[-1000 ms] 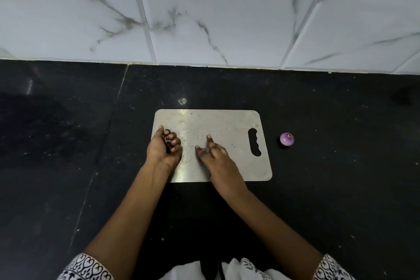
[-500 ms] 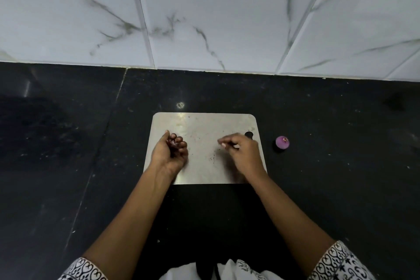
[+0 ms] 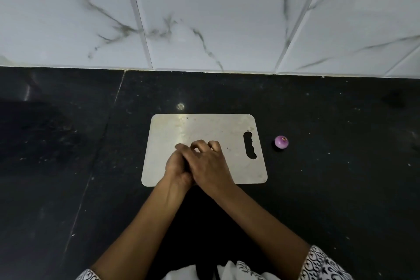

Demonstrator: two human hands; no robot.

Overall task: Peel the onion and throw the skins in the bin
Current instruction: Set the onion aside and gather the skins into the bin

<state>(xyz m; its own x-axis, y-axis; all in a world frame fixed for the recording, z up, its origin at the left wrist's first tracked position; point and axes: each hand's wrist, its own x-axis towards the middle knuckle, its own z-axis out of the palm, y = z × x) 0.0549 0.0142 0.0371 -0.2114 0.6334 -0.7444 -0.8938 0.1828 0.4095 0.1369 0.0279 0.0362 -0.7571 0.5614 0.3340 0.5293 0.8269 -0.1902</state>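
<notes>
A small peeled purple onion (image 3: 281, 142) sits on the black counter, just right of a steel cutting board (image 3: 204, 127). Both hands are together over the board's near middle. My left hand (image 3: 174, 167) lies underneath, cupped, and earlier frames show dark bits of onion skin in its fingers. Over its fingers lies my right hand (image 3: 208, 166), with its own fingers curled, so the skins and anything it holds are hidden. No bin is in view.
The black stone counter (image 3: 329, 188) stretches to both sides of the board. A white marble-tiled wall (image 3: 204, 18) rises behind it. The board's handle slot (image 3: 249, 145) is at its right end, near the onion.
My right hand picked at the board's right part, then moved left onto my cupped left hand. The left hand stayed roughly in place. The onion has not moved.
</notes>
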